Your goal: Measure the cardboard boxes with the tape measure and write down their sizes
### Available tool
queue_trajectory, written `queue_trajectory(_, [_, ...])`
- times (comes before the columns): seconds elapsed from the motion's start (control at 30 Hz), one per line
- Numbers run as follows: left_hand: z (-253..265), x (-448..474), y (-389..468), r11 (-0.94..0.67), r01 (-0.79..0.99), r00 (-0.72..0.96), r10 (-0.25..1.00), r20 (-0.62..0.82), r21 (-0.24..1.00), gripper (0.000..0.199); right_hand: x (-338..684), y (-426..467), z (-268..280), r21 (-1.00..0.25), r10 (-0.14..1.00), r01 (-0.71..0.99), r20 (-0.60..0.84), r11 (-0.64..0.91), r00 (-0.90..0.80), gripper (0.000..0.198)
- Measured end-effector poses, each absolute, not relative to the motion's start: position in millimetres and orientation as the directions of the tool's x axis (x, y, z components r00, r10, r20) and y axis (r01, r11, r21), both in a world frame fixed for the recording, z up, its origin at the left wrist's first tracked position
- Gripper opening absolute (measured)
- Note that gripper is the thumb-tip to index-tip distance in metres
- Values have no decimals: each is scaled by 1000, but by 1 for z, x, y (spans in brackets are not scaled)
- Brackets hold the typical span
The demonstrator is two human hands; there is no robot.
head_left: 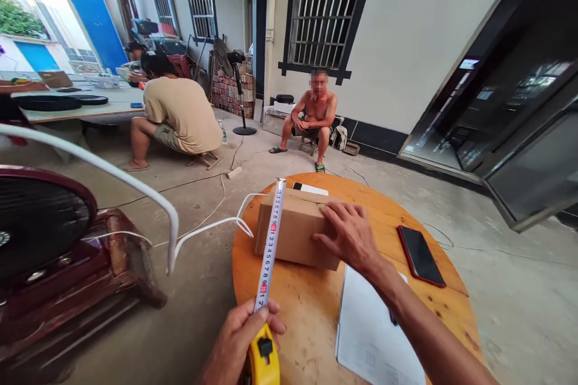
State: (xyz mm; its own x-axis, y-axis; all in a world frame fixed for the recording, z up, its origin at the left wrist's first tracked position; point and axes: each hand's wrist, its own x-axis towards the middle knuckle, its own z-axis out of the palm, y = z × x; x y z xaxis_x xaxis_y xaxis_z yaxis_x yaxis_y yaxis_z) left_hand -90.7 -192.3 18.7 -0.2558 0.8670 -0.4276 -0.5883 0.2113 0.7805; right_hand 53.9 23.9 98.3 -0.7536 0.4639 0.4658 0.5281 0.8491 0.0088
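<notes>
My left hand is closed around a yellow tape measure, the thumb pressed on the drawn-out blade. The white blade reaches up and away in front of the left end of a cardboard box. Whether blade and box touch I cannot tell. My right hand rests on the right part of the box, fingers over its top edge and thumb against the near side. Under my right forearm lies a sheet of white paper, with a dark pen partly hidden by the arm.
The round wooden table bears a phone at right and a white object behind the box. A white cable runs off its left side. Two people sit beyond, one by a long table. A standing fan is behind.
</notes>
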Motion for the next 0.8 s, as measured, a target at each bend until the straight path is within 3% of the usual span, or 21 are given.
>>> queue_trajectory(0.17, [17, -84, -200, 282, -553, -216, 860, -462, 784, 34, 53, 11, 84, 94, 503, 615, 485, 783, -715, 41])
queue_trajectory(0.33, [17, -76, -201, 363, -506, -185, 840, -509, 783, 38, 45, 26, 85, 56, 554, 651, 473, 757, -685, 43])
queue_trajectory(0.47, [11, -79, -206, 424, -467, -134, 833, -536, 776, 39, 86, 25, 85, -34, 609, 692, 507, 721, -610, 28])
queue_trajectory(0.63, [3, -75, -206, 491, -473, -58, 812, -581, 732, 37, 186, 4, 57, -24, 719, 768, 372, 640, -587, 28])
queue_trajectory(0.8, [10, -50, -191, 503, -441, -30, 819, -573, 743, 42, 235, -18, 18, 55, 682, 713, 250, 699, -688, 33])
